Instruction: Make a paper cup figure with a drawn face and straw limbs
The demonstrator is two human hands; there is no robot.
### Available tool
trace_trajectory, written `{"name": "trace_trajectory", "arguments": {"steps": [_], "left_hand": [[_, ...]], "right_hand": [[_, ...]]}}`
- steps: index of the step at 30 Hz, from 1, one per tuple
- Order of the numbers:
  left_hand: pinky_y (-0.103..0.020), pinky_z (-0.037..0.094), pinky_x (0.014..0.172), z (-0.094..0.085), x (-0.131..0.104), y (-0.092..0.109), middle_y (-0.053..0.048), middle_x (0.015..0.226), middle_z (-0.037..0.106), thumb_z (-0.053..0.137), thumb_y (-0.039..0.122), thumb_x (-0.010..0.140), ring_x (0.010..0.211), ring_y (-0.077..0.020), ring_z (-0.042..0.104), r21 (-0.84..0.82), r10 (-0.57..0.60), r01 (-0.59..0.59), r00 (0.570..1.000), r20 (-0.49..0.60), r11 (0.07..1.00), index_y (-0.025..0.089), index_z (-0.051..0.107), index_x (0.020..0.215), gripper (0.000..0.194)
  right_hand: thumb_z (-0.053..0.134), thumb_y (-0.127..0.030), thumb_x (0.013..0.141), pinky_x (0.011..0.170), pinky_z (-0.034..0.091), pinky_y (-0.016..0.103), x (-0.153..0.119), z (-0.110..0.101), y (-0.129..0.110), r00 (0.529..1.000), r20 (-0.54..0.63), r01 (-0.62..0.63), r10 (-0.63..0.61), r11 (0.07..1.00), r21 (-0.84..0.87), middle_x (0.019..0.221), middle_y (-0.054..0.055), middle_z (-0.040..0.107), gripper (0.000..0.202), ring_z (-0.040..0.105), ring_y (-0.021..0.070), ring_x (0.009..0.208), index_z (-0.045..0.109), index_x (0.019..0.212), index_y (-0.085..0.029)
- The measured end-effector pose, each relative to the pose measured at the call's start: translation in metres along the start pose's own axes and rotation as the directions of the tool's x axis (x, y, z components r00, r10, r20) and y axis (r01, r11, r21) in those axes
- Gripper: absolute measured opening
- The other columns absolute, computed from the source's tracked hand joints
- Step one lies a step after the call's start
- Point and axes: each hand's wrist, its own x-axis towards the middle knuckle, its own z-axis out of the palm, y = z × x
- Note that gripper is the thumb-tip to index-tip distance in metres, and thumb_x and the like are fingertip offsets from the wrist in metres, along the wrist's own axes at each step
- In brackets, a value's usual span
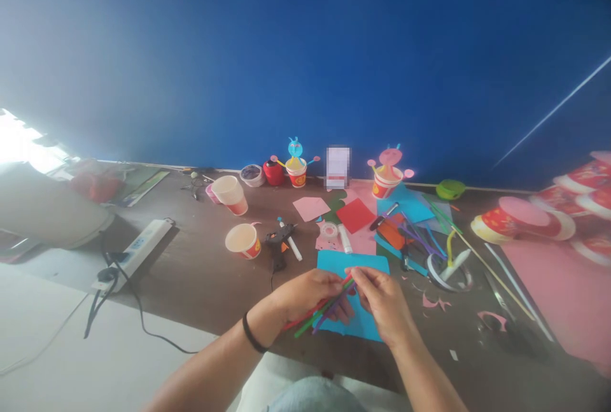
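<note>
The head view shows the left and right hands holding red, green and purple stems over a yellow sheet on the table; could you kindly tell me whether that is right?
Not quite: the head view shows that the sheet is light blue, not yellow. The left hand and right hand do hold red, green and purple stems over it.

Craft workspace; coloured paper [356,215], glue gun [278,243], paper cups [243,241] on table [200,310]

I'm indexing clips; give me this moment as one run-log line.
left hand: holds red, green, purple strips; right hand: pinches strips' far ends; below: blue sheet; left of sheet: glue gun; beyond sheet: red paper
</note>
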Motion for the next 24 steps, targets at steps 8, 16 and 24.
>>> {"name": "trace_trajectory", "arguments": {"steps": [8,16,24], "left_hand": [[-0.026,0.039,0.059,0.026,0.009,0.002,-0.002,0.064,0.055,0.034,0.035,0.092,0.058,-0.0132,0.050,0.608,0.304,-0.097,0.920,-0.248,0.788,0.016,0.053,0.074,0.032],[-0.026,0.033,0.057,0.029,0.002,-0.014,-0.005,0.073,0.061,0.030,0.028,0.095,0.061,-0.0152,0.052,0.811,0.415,-0.056,0.878,-0.238,0.583,0.018,0.054,0.082,0.029],[-0.027,0.034,0.059,0.023,-0.003,-0.007,-0.008,0.076,0.063,0.029,0.028,0.095,0.065,-0.0184,0.057,0.844,0.355,0.039,0.896,-0.267,0.535,0.018,0.053,0.084,0.028]], "right_hand": [[0.054,-0.050,0.083,0.043,0.025,0.021,-0.009,0.010,0.001,0.983,-0.160,0.072,-0.092,0.989,-0.126,0.051,-0.003,0.044,0.041,0.036,0.0101,0.049,0.057,0.059,-0.018],[0.060,-0.054,0.077,0.043,0.023,0.022,-0.015,0.017,0.019,0.985,-0.172,0.001,0.025,0.989,0.149,0.049,-0.008,0.031,0.039,0.028,0.0087,0.046,0.056,0.062,-0.018],[0.060,-0.055,0.077,0.039,0.022,0.021,-0.012,0.019,0.003,0.997,-0.070,-0.021,0.032,0.988,0.151,0.045,-0.007,0.039,0.040,0.033,0.0074,0.040,0.060,0.065,-0.017]]}}
